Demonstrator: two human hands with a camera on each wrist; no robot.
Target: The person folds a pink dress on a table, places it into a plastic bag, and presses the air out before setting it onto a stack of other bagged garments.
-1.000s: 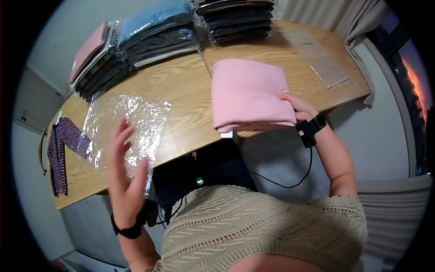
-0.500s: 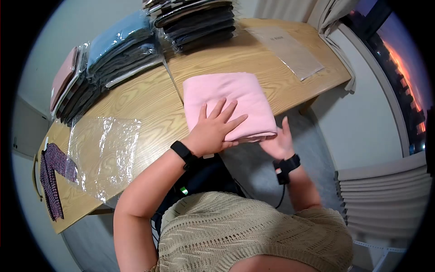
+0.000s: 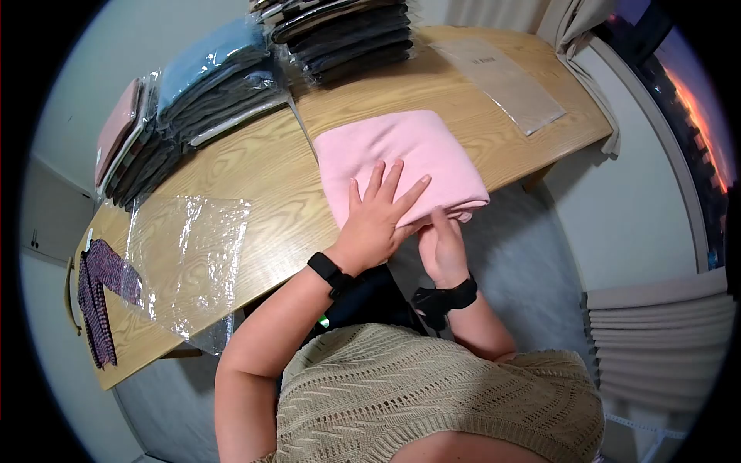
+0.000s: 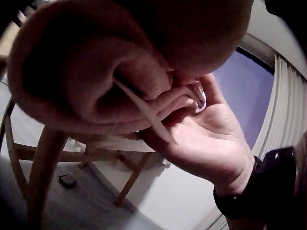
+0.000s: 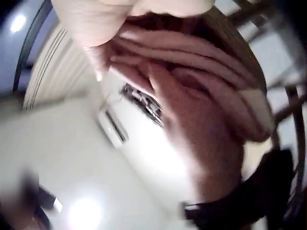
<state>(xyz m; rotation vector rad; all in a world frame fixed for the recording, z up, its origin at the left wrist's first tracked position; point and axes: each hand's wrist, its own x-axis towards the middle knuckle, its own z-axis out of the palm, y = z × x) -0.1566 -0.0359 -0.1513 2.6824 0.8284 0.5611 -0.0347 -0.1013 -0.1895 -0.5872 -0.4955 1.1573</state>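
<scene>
A folded pink cloth [image 3: 405, 158] lies at the table's near edge, its folded layers facing the person. My left hand [image 3: 370, 231] rests on top with straight, spread fingers; its thumb lies along the near edge. Close beside it, my right hand [image 3: 444, 251] holds the near right edge, thumb against the layers. The left wrist view shows the rolled fold [image 4: 110, 91] with a pale strip [image 4: 146, 112] inside, beside the right palm [image 4: 208, 139]. In the right wrist view the left hand [image 5: 201, 134] touches the layers [image 5: 192, 57]. The right fingertips are partly hidden.
Bagged garment stacks, blue [image 3: 208, 62], pink [image 3: 120, 123] and dark [image 3: 343, 46], line the far side. A clear bag [image 3: 189, 262] and a patterned knit piece [image 3: 96, 301] lie left on the table [image 3: 270, 193]. Another flat clear bag [image 3: 505, 85] lies far right.
My left hand moved from the left side onto the cloth. My right hand shifted from the cloth's right side to its near edge. The cloth has turned slightly, and the view has swung.
</scene>
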